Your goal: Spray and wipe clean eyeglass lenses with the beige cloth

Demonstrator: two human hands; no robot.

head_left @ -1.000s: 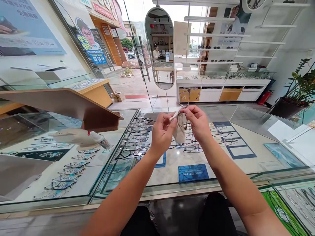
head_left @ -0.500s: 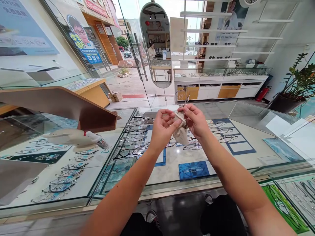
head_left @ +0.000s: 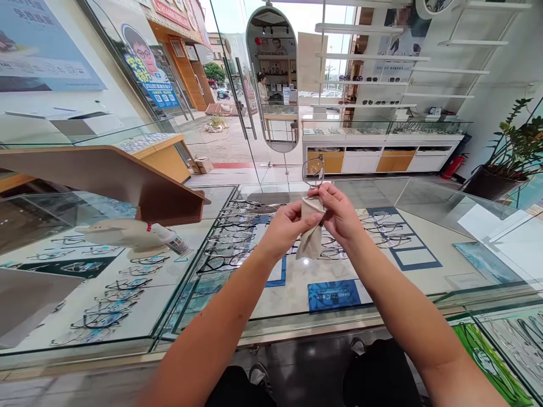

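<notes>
Holding in right hand [head_left: 339,212] thin, dark-rimmed, clear-lensed eyeglasses [head_left: 313,170], pinched narrow b/w thumb & fingers; gripping w/ left hand [head_left: 286,227] soft beige fabric cloth [head_left: 311,244], thumb pressed on front, lower end hanging loose; can't tell exact finger contact behind fabric, b/c hidden.

Seen w/ one lens upright past right fingertips, rest mostly masked by cloth & fingers; prob. held near middle to leave that lens untouched & give a steady grip; prob. raised b/w both hands, above near counter, for light & elbow room.

Below: long glass-topped display counter [head_left: 292,291]; set out in rows, dark-rimmed display eyeglasses [head_left: 229,240], prob. spaced for easy viewing; at near edge, flat blue printed card [head_left: 333,295]; at right, dark-blue-bordered panel [head_left: 418,258]. On left, sloped brown wooden board [head_left: 139,178], w/ small white labelled bottle [head_left: 172,240] tilted just below.

Across room, far centre: tall oval mirror [head_left: 272,82], reflecting a person & shelving; far right, white wall shelves [head_left: 360,28] w/ sunglasses, red fire extinguisher [head_left: 453,167] & leafy green potted plant [head_left: 515,138].
</notes>
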